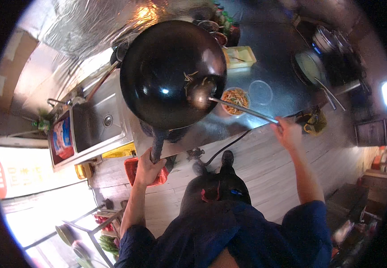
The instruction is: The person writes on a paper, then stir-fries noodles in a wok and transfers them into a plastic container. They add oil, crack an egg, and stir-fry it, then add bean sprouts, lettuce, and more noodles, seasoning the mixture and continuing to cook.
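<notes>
My left hand (148,167) grips the handle of a large dark wok (156,63), which is tilted above the stove area. In my right hand (286,132) is the long metal handle of a ladle (200,95). The ladle's round bowl rests in or just over the right side of the wok. A few pale strips of food (190,77) cling to the wok near it. Just right of the wok, a round plastic tub (235,100) is filled with shredded orange and pale food. Beside the tub lies a clear round lid (260,92).
A stainless sink (108,121) is to the left, with a red basin (62,140) at its end. Behind the tub sit a yellow tray (240,57) and several bottles (227,23). A pot (307,67) stands at the right. A red bin (130,169) and a black hose (227,147) are below.
</notes>
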A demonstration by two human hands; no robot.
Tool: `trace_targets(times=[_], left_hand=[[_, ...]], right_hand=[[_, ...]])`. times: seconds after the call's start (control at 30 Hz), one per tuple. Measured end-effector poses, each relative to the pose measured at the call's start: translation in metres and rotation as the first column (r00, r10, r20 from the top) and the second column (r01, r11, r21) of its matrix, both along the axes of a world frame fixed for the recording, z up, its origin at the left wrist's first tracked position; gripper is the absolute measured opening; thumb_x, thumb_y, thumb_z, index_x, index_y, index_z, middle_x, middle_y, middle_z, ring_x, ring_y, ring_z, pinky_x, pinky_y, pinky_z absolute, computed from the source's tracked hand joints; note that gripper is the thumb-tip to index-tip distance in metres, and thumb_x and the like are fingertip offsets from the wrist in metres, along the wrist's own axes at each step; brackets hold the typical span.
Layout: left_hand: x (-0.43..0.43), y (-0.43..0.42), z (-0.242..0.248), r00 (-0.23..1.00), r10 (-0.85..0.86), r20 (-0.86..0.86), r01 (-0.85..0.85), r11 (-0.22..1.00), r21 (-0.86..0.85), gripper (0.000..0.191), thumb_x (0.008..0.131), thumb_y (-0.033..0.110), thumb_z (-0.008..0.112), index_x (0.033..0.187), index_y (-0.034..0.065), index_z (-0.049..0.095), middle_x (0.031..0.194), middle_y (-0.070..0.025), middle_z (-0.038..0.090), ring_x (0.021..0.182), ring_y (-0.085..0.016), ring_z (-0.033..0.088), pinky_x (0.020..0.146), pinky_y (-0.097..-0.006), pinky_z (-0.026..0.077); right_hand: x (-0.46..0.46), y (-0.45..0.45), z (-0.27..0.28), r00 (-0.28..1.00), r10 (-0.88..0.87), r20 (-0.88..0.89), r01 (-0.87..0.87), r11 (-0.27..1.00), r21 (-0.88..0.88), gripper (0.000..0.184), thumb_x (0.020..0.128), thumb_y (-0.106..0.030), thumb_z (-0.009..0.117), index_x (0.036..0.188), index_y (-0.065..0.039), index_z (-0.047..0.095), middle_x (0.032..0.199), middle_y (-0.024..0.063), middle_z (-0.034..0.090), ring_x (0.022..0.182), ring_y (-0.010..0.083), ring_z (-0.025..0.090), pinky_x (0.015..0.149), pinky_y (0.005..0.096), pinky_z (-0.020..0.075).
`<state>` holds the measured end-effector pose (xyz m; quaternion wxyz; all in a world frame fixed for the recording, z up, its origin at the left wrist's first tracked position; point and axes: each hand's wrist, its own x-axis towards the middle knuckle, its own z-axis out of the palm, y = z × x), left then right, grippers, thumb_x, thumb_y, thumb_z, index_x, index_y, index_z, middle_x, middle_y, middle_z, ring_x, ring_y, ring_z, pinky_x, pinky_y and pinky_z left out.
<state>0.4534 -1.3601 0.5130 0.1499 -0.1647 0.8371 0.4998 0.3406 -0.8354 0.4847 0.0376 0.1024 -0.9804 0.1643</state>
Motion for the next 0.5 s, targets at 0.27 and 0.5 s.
trace_targets(times=[0.27,0.5], left_hand=[[-0.021,0.085,-0.003,0.991,-0.079,-0.108,0.062,0.986,-0.157,0.028,0.086,0.012,0.074,0.106,-0.0004,0.06,0.073,-0.0088,0.064,0.061,-0.016,0.06,0.06,-0.0341,0.051],[-0.026,0.131,-0.024,0.972,-0.103,-0.21,0.037,0.954,-0.296,0.033,0.086,0.018,0.073,0.112,0.0025,0.061,0.081,-0.0202,0.068,0.077,-0.042,0.069,0.071,-0.0459,0.054]], right_hand=[[0.012,-0.034,-0.103,0.931,-0.26,0.258,0.297,0.947,-0.12,0.05,0.105,-0.05,0.046,0.105,-0.003,0.065,0.096,0.0274,0.07,0.087,0.0469,0.068,0.072,0.0584,0.0527],[0.118,-0.071,-0.161,0.89,-0.145,0.433,0.35,0.825,-0.443,0.046,0.107,-0.04,0.049,0.097,0.004,0.06,0.085,0.0316,0.066,0.081,0.0539,0.063,0.071,0.0583,0.0507]])
